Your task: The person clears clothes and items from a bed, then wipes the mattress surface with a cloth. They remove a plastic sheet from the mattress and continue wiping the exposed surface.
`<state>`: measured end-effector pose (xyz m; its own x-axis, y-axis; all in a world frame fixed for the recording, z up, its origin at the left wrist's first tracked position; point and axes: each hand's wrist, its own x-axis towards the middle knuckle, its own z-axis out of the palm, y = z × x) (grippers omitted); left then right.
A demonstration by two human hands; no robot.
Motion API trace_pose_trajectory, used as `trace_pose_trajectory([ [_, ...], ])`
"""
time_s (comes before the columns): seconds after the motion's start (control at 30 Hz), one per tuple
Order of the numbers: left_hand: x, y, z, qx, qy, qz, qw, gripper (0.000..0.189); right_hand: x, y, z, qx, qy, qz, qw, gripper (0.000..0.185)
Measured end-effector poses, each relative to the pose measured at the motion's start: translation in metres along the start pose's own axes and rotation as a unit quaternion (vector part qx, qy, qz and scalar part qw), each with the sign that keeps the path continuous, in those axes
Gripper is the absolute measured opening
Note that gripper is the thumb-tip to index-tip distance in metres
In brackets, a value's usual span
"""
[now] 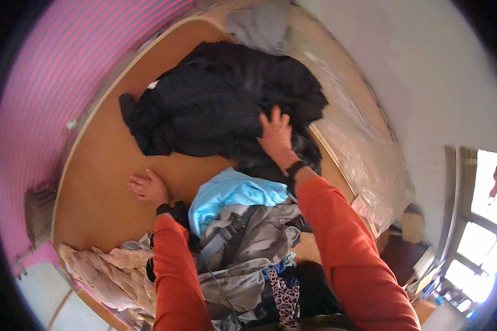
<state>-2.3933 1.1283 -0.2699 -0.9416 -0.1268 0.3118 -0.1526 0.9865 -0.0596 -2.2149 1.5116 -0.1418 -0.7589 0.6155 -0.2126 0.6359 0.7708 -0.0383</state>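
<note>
A large black garment [215, 103] lies spread over the brown wooden board [103, 178] in front of me. My right hand [276, 134] rests on its near right part, fingers apart, holding nothing. Off to the left, my left hand [150, 187] is over the bare board, empty, with its fingers spread. Between my forearms sits a heap of clothes: a light blue cloth [232, 192] on the far side and a grey garment [261, 231] nearer me. A leopard-print cloth strip [282, 291] shows at the bottom.
A peach-coloured crumpled cloth [112, 273] lies at the near left. Clear plastic sheeting [352, 140] covers the surface along the right, beside a pale wall [430, 82]. Grey cloth [259, 27] is at the far end. A pink striped curtain [54, 107] hangs on the left.
</note>
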Motion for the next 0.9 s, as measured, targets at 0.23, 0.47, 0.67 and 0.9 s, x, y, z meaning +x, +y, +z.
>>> trace_pose_trajectory([
  [0.23,0.028,-0.042,-0.141,-0.385,-0.602,-0.017,0.699,0.076,-0.075,0.034,-0.010,0.182,0.015,0.050,0.982,0.043],
  [0.47,-0.119,-0.002,-0.294,-0.241,-0.494,0.408,0.729,0.067,-0.215,0.144,-0.041,0.283,0.001,0.221,0.933,0.042],
  [0.67,-0.161,-0.008,-0.343,-0.078,-0.440,0.500,0.742,0.081,-0.395,0.239,-0.064,0.259,-0.006,0.251,0.933,0.043],
  [0.9,-0.140,-0.012,-0.367,-0.088,-0.442,0.513,0.731,0.062,-0.643,0.310,-0.116,0.192,-0.205,0.421,0.863,0.038],
])
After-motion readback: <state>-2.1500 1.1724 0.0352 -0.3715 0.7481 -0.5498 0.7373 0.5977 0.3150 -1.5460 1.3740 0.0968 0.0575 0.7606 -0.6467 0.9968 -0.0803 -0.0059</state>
